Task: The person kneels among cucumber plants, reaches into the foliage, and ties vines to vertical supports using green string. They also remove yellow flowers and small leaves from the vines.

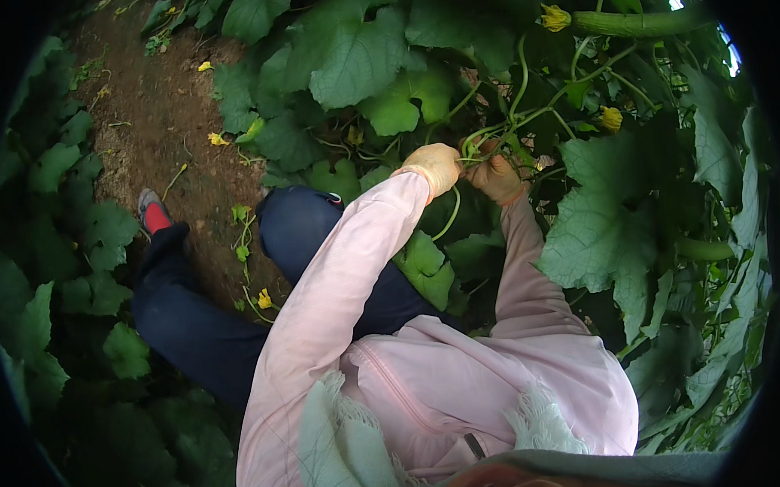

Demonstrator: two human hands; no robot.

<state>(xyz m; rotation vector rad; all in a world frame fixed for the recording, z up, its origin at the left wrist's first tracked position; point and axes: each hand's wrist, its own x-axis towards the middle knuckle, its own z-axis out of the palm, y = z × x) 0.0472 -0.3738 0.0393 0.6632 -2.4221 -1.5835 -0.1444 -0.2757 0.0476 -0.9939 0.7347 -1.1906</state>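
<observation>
Both hands wear light orange work gloves and meet at a bundle of green vine stems among the leaves. My left hand is closed around the stems, knuckles up. Close beside it on the right, my right hand is at the same stems, partly hidden behind them, so its fingers do not show clearly. A curved stem hangs below the hands. Up to the right, a long green gourd fruit with a withered yellow flower at its end lies across the vines.
Broad leaves crowd above the hands, and a large leaf hangs at right. Another green fruit shows partly behind foliage. Bare soil with fallen yellow flowers runs along the left, beside my bent knee. More leafy plants border it.
</observation>
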